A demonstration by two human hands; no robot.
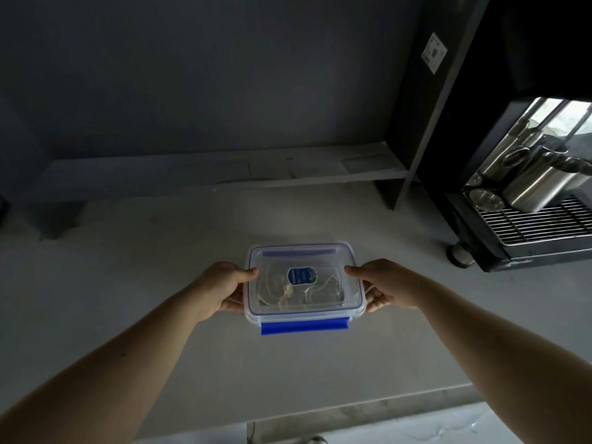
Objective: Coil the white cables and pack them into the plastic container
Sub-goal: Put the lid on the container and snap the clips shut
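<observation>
A clear plastic container (352,302) with blue latches sits in the middle of the grey counter, its lid on top. The front blue latch (303,328) sticks out flat toward me. Through the lid I see white cables (288,294) lying loosely looped inside, under a blue label. My left hand (224,288) grips the container's left side, thumb on the lid edge. My right hand (381,288) grips the right side the same way, and a short bit of white cable shows at the rim by its fingers.
The grey counter (160,299) runs to a raised ledge (224,174) at the wall. A black coffee machine (525,193) with steel jugs and a wire drip grate stands at the right. A dark upright panel (413,129) rises beside it. The counter's front edge lies near me.
</observation>
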